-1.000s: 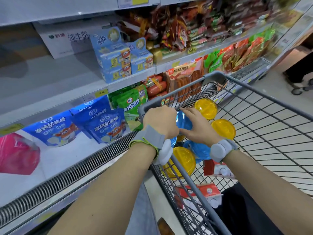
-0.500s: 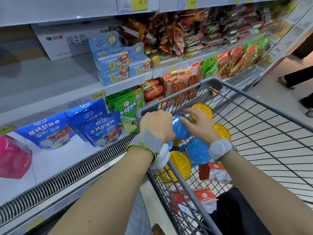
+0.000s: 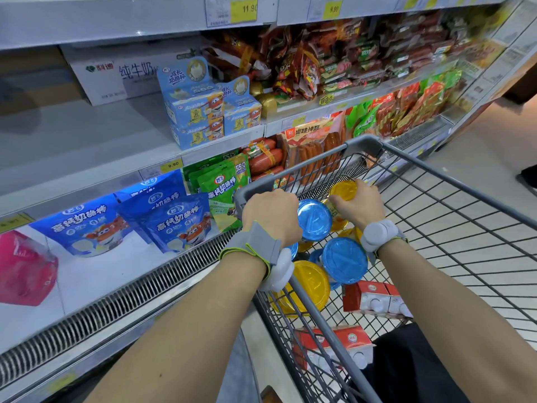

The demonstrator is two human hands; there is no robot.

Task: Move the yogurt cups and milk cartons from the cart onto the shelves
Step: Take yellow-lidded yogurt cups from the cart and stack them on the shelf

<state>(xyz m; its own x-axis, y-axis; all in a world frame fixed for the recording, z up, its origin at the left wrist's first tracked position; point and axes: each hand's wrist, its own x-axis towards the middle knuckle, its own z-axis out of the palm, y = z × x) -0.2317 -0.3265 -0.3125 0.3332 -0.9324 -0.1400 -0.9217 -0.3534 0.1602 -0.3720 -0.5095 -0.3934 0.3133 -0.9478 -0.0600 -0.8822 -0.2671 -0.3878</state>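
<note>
left hand (image 3: 271,215) | blue-lidded yogurt cup (image 3: 314,219) grasped at cart (image 3: 453,181) corner; right hand (image 3: 359,203) | yellow-lidded yogurt cup (image 3: 344,191) clasped inside cart; milk cartons (image 3: 374,299) | lying on cart floor, other cups beside; shelves (image 3: 96,135) | to the left

This is a supermarket aisle, at an open chilled display. Tiered white shelves (image 3: 87,141) run along the left, their front edges carrying yellow price tags (image 3: 243,8) reading 11.90 and 9.90. Stock is arranged facing outward: blue cheese-stick bags (image 3: 177,222), green bags (image 3: 223,190), boxed cheese cups (image 3: 197,112), packed sausages (image 3: 313,152) and, farther along, what look like more packaged meats, blurred. A slotted air vent (image 3: 116,298) lines the case's lower front. A wire shopping cart (image 3: 465,228) stands beside it on a pale tiled floor (image 3: 479,146).
</note>
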